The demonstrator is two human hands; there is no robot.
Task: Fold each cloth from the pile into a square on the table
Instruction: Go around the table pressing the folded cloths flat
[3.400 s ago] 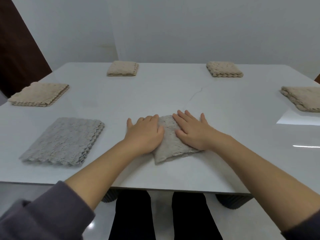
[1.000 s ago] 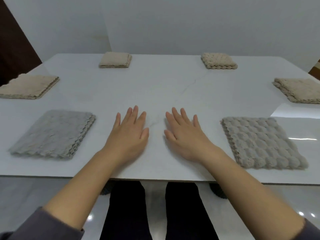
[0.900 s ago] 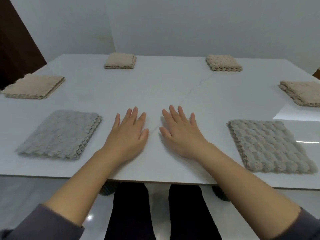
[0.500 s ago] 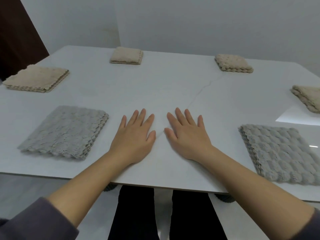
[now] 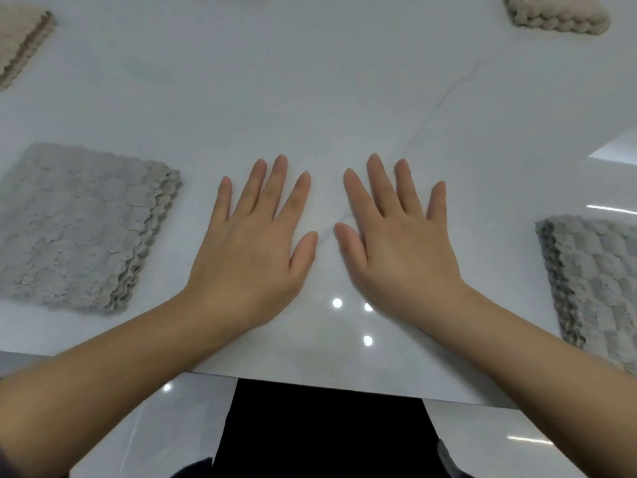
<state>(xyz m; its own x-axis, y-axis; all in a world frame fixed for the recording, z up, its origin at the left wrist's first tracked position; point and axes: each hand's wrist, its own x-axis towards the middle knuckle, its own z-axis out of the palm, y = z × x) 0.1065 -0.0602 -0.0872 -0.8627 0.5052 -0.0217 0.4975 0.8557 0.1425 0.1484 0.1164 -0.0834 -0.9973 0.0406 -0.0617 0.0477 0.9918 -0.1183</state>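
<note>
- The white marbled desk (image 5: 310, 81) fills most of the view.
- A grey folded cloth (image 5: 79, 229) lies flat on the desk, left of my left hand and apart from it.
- A second grey cloth (image 5: 596, 281), also folded, lies at the right and is cut off by the frame edge.
- My left hand (image 5: 251, 250) rests palm down on bare desk, fingers straight and spread, holding nothing.
- My right hand (image 5: 403, 250) lies the same way just beside it, our thumbs near but apart.
- A beige cloth (image 5: 558, 12) sits far right, and another beige one (image 5: 17, 39) far left.
</note>
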